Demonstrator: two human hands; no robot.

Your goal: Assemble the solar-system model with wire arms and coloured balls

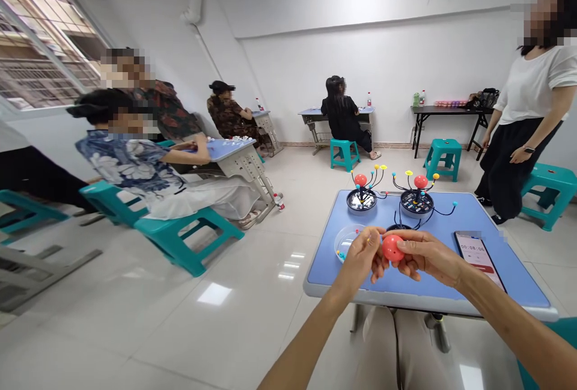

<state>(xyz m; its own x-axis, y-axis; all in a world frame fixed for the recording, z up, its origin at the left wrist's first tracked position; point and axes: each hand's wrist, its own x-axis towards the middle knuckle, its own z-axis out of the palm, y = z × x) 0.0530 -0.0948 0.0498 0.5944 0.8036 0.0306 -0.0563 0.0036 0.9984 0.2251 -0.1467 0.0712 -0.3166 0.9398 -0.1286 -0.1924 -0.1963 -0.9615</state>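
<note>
**Above the blue bench (324,273), red ball (392,248) held between both hands**

Left hand (360,261) and right hand (428,256) close on it from either side, the ball nearer the right. Just beyond lie a clear dish (346,241) and phone timer (473,252), then two wired stands (388,201).

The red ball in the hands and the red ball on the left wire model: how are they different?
The held red ball is gripped between the left hand and the right hand, above the blue table. The model's red ball stands on a stem over a round black base. The held ball shows no wires, while thin black wires spread around the model's ball. Both are round and orange-red.
</note>
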